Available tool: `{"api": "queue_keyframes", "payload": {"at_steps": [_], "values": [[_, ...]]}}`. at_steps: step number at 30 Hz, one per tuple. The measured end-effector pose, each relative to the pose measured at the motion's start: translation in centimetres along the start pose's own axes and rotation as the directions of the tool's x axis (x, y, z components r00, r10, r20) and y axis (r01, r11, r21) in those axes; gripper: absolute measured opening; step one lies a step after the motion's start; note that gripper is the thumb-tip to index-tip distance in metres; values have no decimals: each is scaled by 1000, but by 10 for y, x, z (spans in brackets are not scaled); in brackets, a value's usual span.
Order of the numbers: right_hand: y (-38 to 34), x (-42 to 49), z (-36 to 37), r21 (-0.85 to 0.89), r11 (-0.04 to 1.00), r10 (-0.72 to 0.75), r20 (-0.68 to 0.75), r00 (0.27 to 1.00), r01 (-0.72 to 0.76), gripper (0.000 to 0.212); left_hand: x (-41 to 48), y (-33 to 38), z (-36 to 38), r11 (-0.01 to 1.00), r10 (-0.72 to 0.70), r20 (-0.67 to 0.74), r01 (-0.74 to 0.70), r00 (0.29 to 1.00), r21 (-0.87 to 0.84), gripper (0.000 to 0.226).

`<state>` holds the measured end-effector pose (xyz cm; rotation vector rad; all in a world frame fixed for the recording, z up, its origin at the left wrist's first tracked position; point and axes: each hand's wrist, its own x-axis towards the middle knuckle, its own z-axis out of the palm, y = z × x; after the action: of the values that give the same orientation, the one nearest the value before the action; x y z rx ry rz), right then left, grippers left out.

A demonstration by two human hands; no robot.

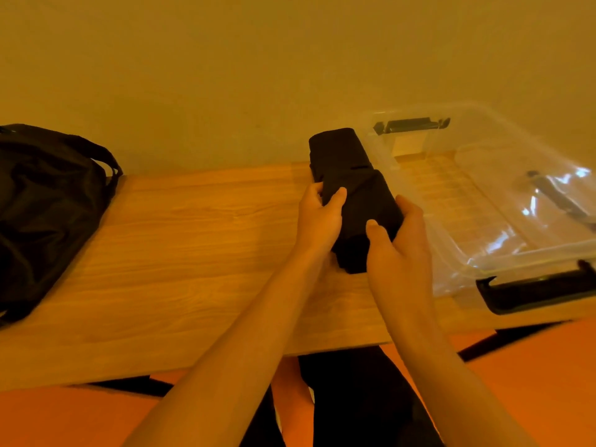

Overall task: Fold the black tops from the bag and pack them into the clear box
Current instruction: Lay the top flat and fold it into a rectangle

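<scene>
Bare forearms (pixel 258 333) stretch over the table (pixel 193 246), left hand (pixel 317 217) and right hand (pixel 400 240) clasping a bundle of folded black tops (pixel 354 188) from either side, just beside the clear box (pixel 467 201). Soft and light, the bundle probably needs support at both ends to stay folded.

A folded black top (pixel 358 182), a long narrow bundle, runs up right of centre, gripped at its lower end by the left hand (pixel 319 217) and right hand (pixel 403 240). Just right stands the open clear box (pixel 458 201) with dark latches. The slumped black bag (pixel 45 201) lies at far left.
</scene>
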<state>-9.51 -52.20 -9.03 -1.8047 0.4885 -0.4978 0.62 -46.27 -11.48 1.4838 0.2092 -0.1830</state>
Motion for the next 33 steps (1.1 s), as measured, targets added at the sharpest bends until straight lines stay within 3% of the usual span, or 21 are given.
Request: {"api": "queue_keyframes", "payload": {"at_steps": [6,11,15,18,21,23,26,28,33], "values": [[22,-12,5,-185,964,-191,5,982,189,58,5,-19,7,995,75,-64,-71,995,64,50],[39,-12,8,-267,931,-258,3,966,250,57,3,-27,17,983,150,-121,-135,981,124,52],[45,-23,-1,-376,876,-309,47,950,303,54,-1,-29,10,929,276,-111,-235,955,288,51],[40,-25,-5,-448,811,-370,106,923,377,48,-6,-27,0,946,251,-96,-223,963,236,59],[19,-9,-6,-521,761,-324,212,922,387,49,-15,-21,-10,990,85,19,-83,996,-113,49],[2,9,-3,-567,722,-276,291,916,398,50,-18,-24,-14,974,40,158,-3,987,-228,57],[-9,39,8,-699,564,-173,421,890,440,54,-27,-29,-16,967,43,238,19,970,-252,94],[-5,56,15,-758,482,-83,460,884,439,58,-30,-30,-15,959,69,261,9,963,-284,99],[9,79,25,-781,466,16,478,878,416,64,-23,-38,-12,965,72,333,19,940,-262,113]]}}
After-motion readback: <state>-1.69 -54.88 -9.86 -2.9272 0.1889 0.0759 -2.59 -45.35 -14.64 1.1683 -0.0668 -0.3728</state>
